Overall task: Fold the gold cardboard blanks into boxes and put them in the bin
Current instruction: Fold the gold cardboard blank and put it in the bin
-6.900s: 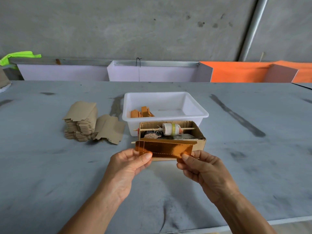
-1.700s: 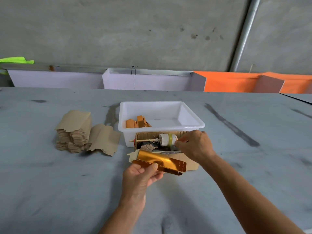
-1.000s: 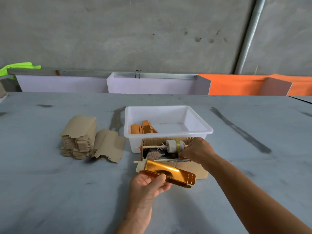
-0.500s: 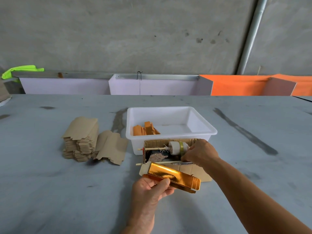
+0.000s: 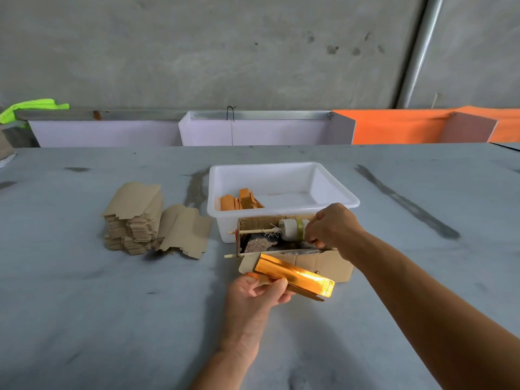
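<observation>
my left hand (image 5: 257, 291) is pinching one gold cardboard blank (image 5: 292, 273), half folded into a long sleeve, thumb on top and fingers curled beneath; it is hovering tilted above the worktop (image 5: 84, 305), just in front of the one open cardboard box (image 5: 318, 263). my right hand (image 5: 332, 228) is reaching into that box, fingers curled at the one white roll (image 5: 291, 230) that is sitting on a thin stick (image 5: 253, 231); i cannot tell whether the fingertips are gripping anything, since the back of the hand is hiding them. a second stick (image 5: 233, 256) is poking out at the box's near left corner, and dark rough lumps are lying inside, too unclear to count.

behind the box, touching it, one white bin (image 5: 334, 190) is holding a small cluster of folded gold boxes (image 5: 240, 200) in its near left corner; i am counting about three, though they are overlapping. to the left, one tall stack of brown blanks (image 5: 132, 218) is standing, with a few loose blanks (image 5: 184, 230) leaning against its right side. my right forearm is crossing over the box's right end.
</observation>
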